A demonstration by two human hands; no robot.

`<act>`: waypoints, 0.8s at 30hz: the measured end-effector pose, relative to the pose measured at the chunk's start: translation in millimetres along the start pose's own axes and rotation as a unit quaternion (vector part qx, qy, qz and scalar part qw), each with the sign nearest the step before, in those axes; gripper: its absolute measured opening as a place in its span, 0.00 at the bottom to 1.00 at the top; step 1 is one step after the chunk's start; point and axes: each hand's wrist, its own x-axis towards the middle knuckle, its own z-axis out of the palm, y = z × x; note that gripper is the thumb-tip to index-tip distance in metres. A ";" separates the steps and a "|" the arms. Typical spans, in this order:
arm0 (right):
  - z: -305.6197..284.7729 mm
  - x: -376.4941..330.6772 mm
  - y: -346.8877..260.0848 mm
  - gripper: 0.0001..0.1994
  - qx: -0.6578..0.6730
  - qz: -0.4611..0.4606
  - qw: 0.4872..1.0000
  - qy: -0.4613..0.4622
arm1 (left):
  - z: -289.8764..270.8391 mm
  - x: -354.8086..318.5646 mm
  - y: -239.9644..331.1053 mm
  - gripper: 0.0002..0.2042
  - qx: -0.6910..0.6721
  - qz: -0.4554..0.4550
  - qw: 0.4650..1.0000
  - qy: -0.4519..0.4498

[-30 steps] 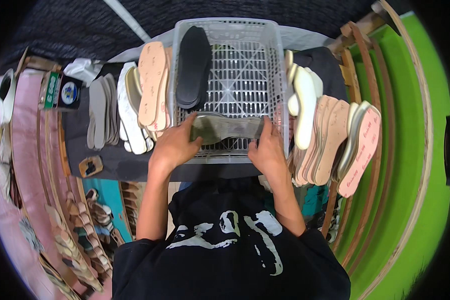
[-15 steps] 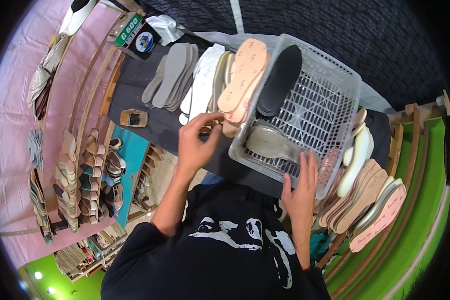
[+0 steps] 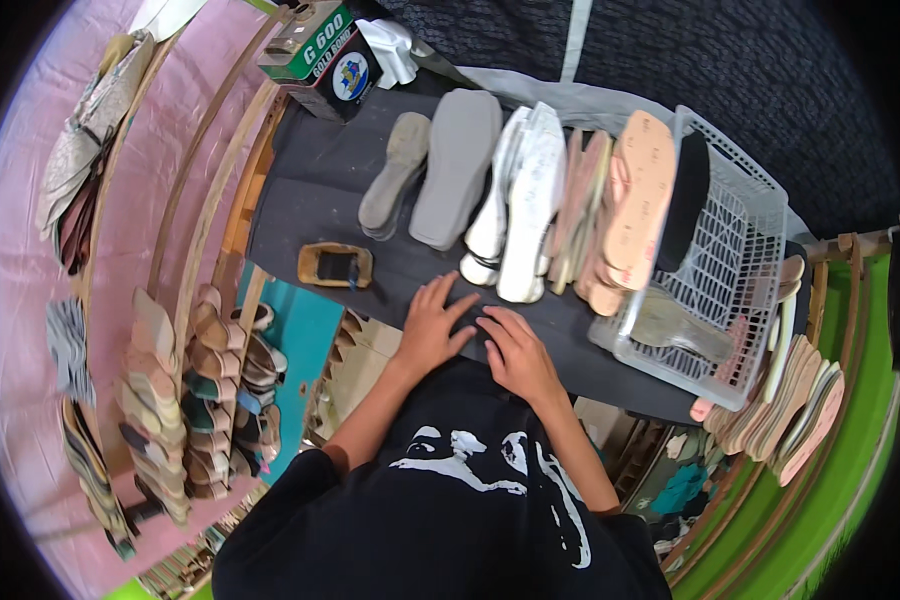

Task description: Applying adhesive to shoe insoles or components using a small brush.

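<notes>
My left hand (image 3: pixel 432 328) lies with fingers spread at the front edge of the dark-covered table, holding nothing. Close beside it, my right hand (image 3: pixel 520 352) is also spread and bare. Just beyond the fingertips stand white shoe insoles (image 3: pixel 530 215) in a bundle. To their left are a large grey insole stack (image 3: pixel 457 165) and a smaller grey sole stack (image 3: pixel 395 180). On the right, thin pinkish insoles (image 3: pixel 582 205) and peach insoles (image 3: pixel 642 195) lean toward a clear plastic basket (image 3: pixel 760 185). Inside it are black insoles (image 3: pixel 687 200) and greyish translucent sole shapes (image 3: pixel 675 325).
A small wooden box (image 3: pixel 308 265) with a dark block in it sits on the table's left. Behind it is a green-and-black can (image 3: pixel 320 60). Racks of shoe parts (image 3: pixel 210 400) stand at left, and more insoles (image 3: pixel 780 400) hang along the right rack.
My right hand has left the basket's near rim and come over beside my left. My left hand has moved off the peach insoles and spread its fingers. The view has shifted leftward.
</notes>
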 end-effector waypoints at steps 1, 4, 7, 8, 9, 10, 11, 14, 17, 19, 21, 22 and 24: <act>18.8 4.6 1.9 0.20 -0.009 0.005 1.000 0.015 | -5.7 -6.0 -11.1 0.28 -0.032 0.020 0.999 -0.012; 53.4 13.6 -13.5 0.19 -0.090 0.087 0.992 0.015 | -36.1 -15.8 -42.6 0.23 -0.088 0.049 0.994 -0.050; 65.5 34.6 -36.8 0.18 -0.109 0.113 0.987 0.041 | -76.6 -14.6 -64.1 0.13 -0.172 0.108 0.969 -0.142; 68.3 48.2 -45.3 0.17 -0.094 0.121 0.987 0.051 | -97.3 -11.2 -66.6 0.13 -0.174 0.113 0.967 -0.147; 70.2 63.6 -57.2 0.16 -0.076 0.128 0.987 0.064 | -117.2 -8.3 -68.7 0.12 -0.229 0.106 0.955 -0.157; 73.4 79.6 -67.7 0.16 -0.081 0.136 0.985 0.067 | -135.0 -7.2 -69.9 0.11 -0.284 0.097 0.939 -0.167; 76.7 96.4 -78.0 0.16 -0.022 0.150 0.986 0.073 | -155.9 -4.6 -69.4 0.10 -0.323 0.127 0.930 -0.123; 97.8 133.8 -94.1 0.17 0.154 0.242 0.954 0.087 | -201.4 8.9 -85.3 0.10 -0.417 0.205 0.885 -0.024; 133.8 157.5 -77.7 0.20 0.294 0.264 0.909 0.133 | -198.5 50.6 -120.5 0.09 -0.376 0.130 0.907 0.140; 148.2 176.7 -74.5 0.24 0.246 0.295 0.909 0.160 | -177.0 74.1 -147.7 0.20 -0.438 -0.026 0.893 0.097; 158.1 191.2 -64.6 0.26 0.207 0.303 0.913 0.177 | -144.2 83.4 -178.6 0.27 -0.382 -0.076 0.919 0.058; 167.0 193.4 -51.9 0.28 0.230 0.314 0.904 0.176 | -134.8 86.1 -185.7 0.28 -0.384 -0.103 0.917 0.033; 168.8 196.5 -48.1 0.30 0.252 0.326 0.894 0.177 | -125.4 86.6 -192.0 0.29 -0.390 -0.088 0.917 0.022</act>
